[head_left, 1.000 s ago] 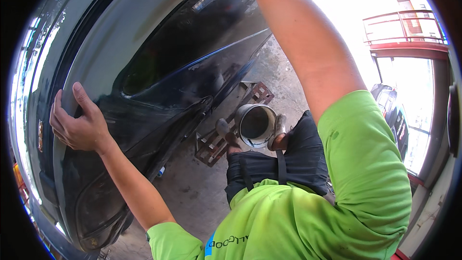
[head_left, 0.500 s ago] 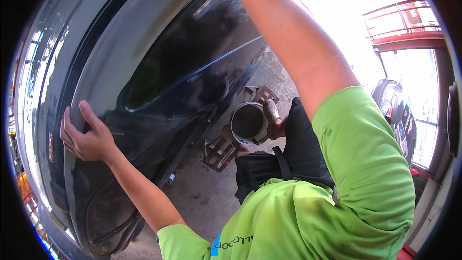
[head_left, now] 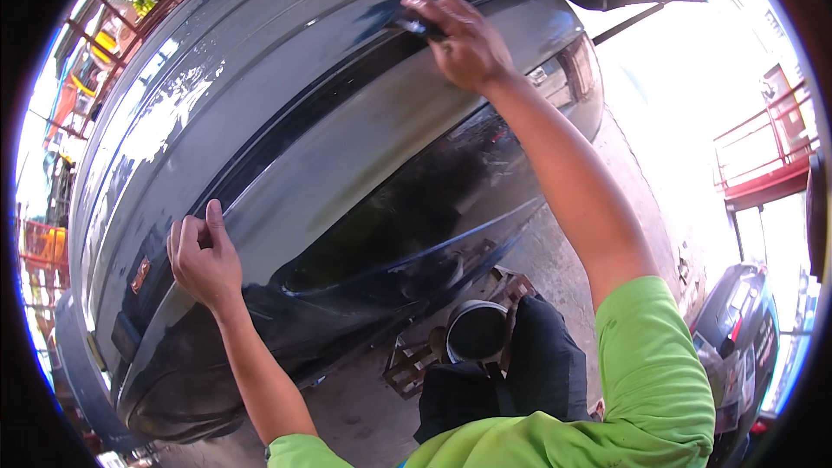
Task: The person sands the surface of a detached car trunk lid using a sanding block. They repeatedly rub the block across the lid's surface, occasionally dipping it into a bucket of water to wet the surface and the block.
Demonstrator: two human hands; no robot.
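My left hand (head_left: 204,251) rests with curled fingers on the raised edge of a dark, glossy vehicle body (head_left: 390,217), at the lower left of its long black trim strip (head_left: 260,147). My right hand (head_left: 451,43) is up at the far end of that strip, closed on a small dark object (head_left: 416,29) held against the surface; the object is partly hidden. Small rusty patches (head_left: 139,274) show along the trim near both hands.
By my legs stand a bucket (head_left: 451,334) and a low slatted stand (head_left: 407,368). At right are a motorcycle (head_left: 728,338) and a red railing (head_left: 763,178) in bright light. A red metal frame (head_left: 121,13) with foliage behind is at upper left.
The view has tilted up over the vehicle, bringing my right hand with its dark object into sight. My left hand appears lower in view, still on the edge.
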